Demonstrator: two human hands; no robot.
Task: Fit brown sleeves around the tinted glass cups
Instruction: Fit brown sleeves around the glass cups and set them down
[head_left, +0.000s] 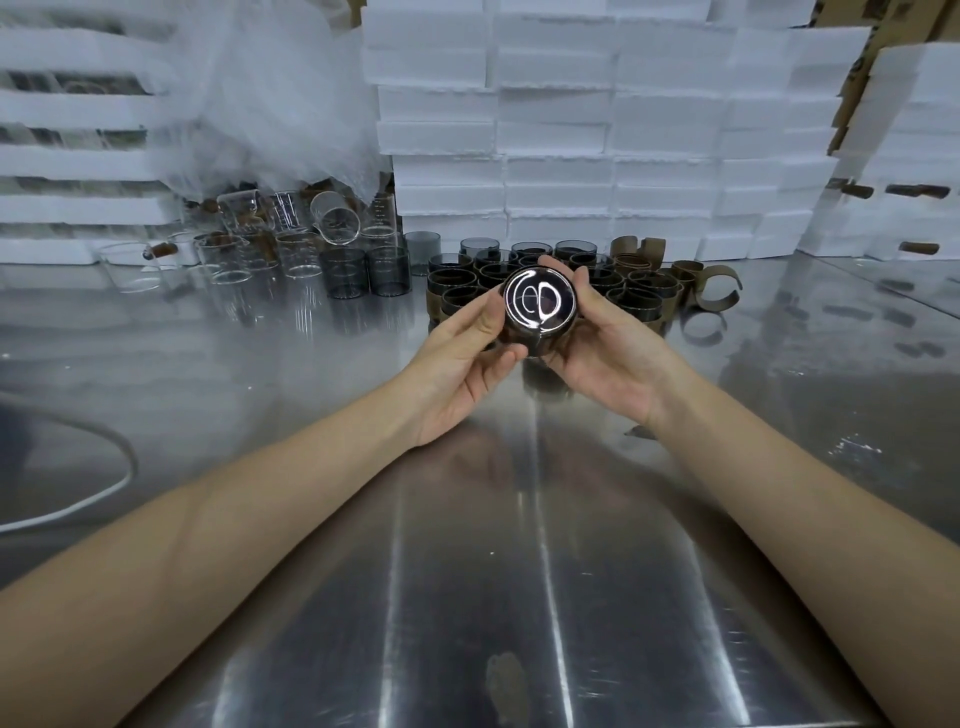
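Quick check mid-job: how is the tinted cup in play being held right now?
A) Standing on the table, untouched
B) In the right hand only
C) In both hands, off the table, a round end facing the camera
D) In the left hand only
C: the left hand and right hand both grip the tinted cup above the steel table, its glossy round end turned to the camera.

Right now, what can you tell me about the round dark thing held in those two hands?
It is a tinted glass cup, dark and glossy, tipped so one flat round end faces the camera and mirrors bright curved streaks of light. Its side looks dark brown, perhaps already sleeved; I cannot be sure. The left hand and the right hand grip it from either side, in the air above the steel table, in front of the other dark cups.
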